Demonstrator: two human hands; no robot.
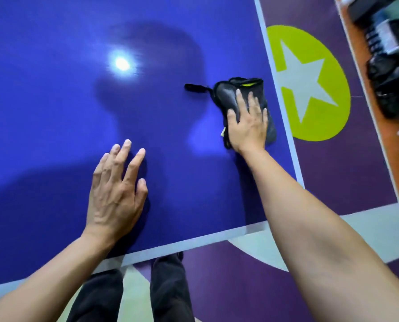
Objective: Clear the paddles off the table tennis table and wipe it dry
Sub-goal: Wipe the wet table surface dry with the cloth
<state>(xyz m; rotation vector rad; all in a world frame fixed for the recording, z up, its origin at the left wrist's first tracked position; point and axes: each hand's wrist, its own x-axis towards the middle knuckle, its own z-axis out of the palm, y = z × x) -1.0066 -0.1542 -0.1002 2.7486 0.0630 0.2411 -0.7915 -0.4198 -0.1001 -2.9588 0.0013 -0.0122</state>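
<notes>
The right hand pressed flat, fingers straight, on a dark folded cloth with a strap near the glossy blue table edge. The left hand, fingers spread and holding nothing, hovered or rested just left of it.

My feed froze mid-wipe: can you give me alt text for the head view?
The right hand presses flat on a dark cloth near the right edge of the blue table, close to its near corner. The left hand rests open on the table beside it. No paddles are in view.
</notes>
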